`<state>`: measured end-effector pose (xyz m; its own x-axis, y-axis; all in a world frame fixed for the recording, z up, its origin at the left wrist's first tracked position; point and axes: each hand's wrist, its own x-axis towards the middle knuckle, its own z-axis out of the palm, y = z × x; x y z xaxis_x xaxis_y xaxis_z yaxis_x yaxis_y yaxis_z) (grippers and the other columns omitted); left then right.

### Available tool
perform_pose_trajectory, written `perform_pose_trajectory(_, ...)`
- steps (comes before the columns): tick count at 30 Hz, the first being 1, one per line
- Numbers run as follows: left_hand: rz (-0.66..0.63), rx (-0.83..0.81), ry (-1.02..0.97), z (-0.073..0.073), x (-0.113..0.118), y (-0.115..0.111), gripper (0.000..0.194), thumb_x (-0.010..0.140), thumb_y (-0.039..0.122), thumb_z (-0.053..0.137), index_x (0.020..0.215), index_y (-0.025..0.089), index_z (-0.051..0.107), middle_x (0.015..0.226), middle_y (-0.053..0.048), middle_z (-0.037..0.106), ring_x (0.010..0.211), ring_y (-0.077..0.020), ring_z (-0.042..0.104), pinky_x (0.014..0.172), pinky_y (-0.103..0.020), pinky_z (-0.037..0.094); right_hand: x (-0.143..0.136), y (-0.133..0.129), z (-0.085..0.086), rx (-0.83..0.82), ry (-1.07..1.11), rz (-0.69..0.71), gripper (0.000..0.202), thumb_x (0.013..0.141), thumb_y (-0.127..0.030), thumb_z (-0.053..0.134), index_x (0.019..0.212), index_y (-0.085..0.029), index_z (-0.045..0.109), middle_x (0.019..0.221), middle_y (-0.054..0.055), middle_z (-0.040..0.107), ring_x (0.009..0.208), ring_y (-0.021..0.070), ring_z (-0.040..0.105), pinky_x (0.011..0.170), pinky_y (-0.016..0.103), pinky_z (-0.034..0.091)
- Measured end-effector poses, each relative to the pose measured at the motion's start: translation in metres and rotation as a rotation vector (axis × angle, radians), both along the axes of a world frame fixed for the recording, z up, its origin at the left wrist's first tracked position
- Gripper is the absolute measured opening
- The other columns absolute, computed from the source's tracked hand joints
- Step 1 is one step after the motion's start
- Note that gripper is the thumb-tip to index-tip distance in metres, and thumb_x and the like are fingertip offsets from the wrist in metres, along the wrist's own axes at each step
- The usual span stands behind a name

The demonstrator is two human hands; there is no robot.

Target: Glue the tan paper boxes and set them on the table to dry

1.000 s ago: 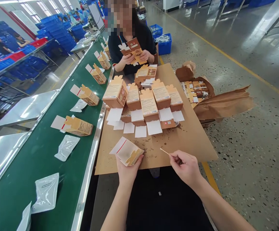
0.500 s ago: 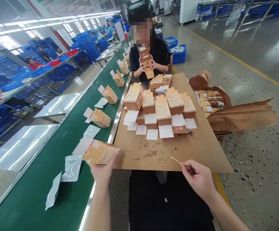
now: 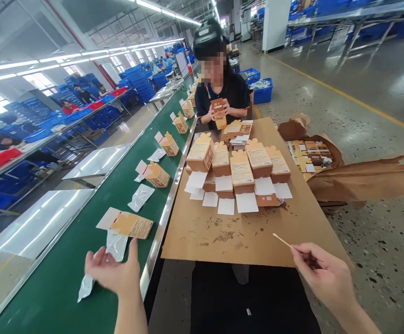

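Observation:
My left hand (image 3: 114,269) is open over the green conveyor belt (image 3: 62,287), palm up with fingers apart. Just beyond it lies a tan and brown carton (image 3: 132,224) with a white flap. A silver pouch (image 3: 116,243) sits between the carton and my fingers, and another pouch (image 3: 85,287) is partly hidden behind the hand. My right hand (image 3: 323,276) pinches a cotton swab (image 3: 281,240), its white tip pointing left above the near edge of the brown cardboard tabletop (image 3: 202,248).
Several cartons (image 3: 242,171) with white flaps are piled on the tabletop. Across it, a person (image 3: 223,97) holds a brown carton. More cartons (image 3: 156,175) and pouches line the belt. On the floor to the right, a torn paper wrapping (image 3: 362,178) holds flat cartons.
My left hand has let go of the carton, which now rests on the belt, and has moved left and down. My right hand keeps the cotton swab. The view has shifted slightly.

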<state>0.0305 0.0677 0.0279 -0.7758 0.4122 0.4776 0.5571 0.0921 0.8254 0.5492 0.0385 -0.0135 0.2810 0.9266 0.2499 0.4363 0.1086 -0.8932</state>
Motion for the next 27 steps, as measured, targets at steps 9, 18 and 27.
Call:
perform_pose_trajectory(9,-0.519,-0.248,-0.035,0.147,0.103,0.185,0.036,0.094,0.056,0.069,0.112,0.025,0.075,0.107,-0.008,0.077,0.107,-0.0312,0.08,0.107,-0.052,0.07,0.05,0.06,0.044,-0.074,-0.274,-0.198,0.029,0.091,-0.049,0.067,0.076,-0.026,0.077,0.068,0.005,0.077,0.059,0.0206,0.069,0.065,0.032,0.058)
perform_pose_trajectory(18,-0.674,-0.743,0.041,0.149,0.163,0.244,0.04,0.083,0.063,0.086,0.092,0.026,0.073,0.106,-0.015,0.087,0.113,-0.0426,0.084,0.109,-0.056,0.066,0.027,0.117,0.058,-0.132,-0.474,0.041,0.021,0.092,-0.025,0.065,0.072,-0.028,0.06,0.063,-0.001,0.067,0.06,0.0178,0.057,0.066,0.029,0.041)
perform_pose_trajectory(27,-0.845,-0.032,-0.57,0.105,0.098,0.123,0.091,0.057,0.062,0.11,0.139,0.034,0.085,0.164,-0.012,0.081,0.161,-0.0511,0.068,0.132,-0.071,0.061,0.017,0.151,0.056,-0.231,-0.542,0.142,0.027,0.084,-0.009,0.07,0.067,-0.028,0.059,0.062,-0.001,0.066,0.064,0.0185,0.058,0.067,0.03,0.038)
